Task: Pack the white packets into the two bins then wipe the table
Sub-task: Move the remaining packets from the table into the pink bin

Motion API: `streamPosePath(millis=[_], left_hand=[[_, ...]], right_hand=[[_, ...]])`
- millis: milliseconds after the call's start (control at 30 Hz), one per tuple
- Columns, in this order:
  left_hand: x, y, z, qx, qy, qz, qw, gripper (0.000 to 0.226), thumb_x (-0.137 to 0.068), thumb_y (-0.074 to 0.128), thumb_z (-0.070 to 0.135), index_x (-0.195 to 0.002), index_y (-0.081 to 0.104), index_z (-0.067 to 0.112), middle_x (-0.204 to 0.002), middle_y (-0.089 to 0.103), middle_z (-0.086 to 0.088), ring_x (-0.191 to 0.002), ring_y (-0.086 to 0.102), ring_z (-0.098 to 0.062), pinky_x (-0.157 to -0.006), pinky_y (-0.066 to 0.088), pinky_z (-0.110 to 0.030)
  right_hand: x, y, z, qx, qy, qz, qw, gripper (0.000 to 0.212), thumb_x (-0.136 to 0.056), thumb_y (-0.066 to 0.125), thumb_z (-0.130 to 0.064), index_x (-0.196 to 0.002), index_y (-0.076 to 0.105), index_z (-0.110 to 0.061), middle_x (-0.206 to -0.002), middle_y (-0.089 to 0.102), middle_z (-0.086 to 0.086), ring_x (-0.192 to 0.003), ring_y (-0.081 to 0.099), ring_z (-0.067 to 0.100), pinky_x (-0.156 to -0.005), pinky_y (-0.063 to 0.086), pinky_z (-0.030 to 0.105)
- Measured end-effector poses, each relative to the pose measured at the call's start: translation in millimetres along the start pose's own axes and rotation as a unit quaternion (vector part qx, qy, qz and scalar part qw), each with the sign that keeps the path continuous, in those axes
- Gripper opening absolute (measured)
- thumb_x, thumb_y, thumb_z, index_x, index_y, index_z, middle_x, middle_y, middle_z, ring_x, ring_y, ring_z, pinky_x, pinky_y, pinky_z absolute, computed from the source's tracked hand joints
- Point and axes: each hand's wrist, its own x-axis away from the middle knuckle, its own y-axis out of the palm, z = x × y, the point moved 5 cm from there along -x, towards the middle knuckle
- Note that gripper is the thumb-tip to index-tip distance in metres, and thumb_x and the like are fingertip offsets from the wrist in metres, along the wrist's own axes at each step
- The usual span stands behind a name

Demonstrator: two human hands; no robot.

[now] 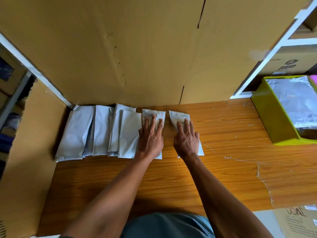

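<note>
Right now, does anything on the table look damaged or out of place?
Yes. The wooden table's clear film covering is wrinkled and peeling on the right. The white packets overlap untidily at the left; none look torn.

Left hand and right hand side by side, palms down, fingers straight, arms outstretched

Wood-grain table (film peeling at right); tall cardboard sheet behind; white shelving at right.
</note>
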Motion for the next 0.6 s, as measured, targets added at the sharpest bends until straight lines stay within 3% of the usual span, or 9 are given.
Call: streamPosePath(millis=[400,600], left_hand=[[17,-33,36,0.037,0.029,0.050,0.998,0.075,-0.104,0.052,0.027,-0.169,0.014,0.026,-0.178,-0.002,-0.003,-0.163,-0.003,-0.033,-0.120,0.034,-0.062],[19,-54,92,0.032,0.111,0.066,0.991,0.073,-0.102,0.055,0.030,-0.167,0.022,0.022,-0.177,0.007,-0.007,-0.162,0.007,-0.035,-0.112,0.041,-0.058]], right_hand=[[34,-59,28,0.014,0.008,0.058,0.998,0.060,-0.108,0.038,-0.032,-0.165,0.025,-0.022,-0.175,0.016,0.013,-0.162,0.010,0.034,-0.114,0.035,0.058],[53,-101,70,0.004,0.062,0.116,0.991,0.061,-0.106,0.038,-0.031,-0.165,0.024,-0.023,-0.175,0.016,0.012,-0.162,0.011,0.035,-0.116,0.032,0.060]])
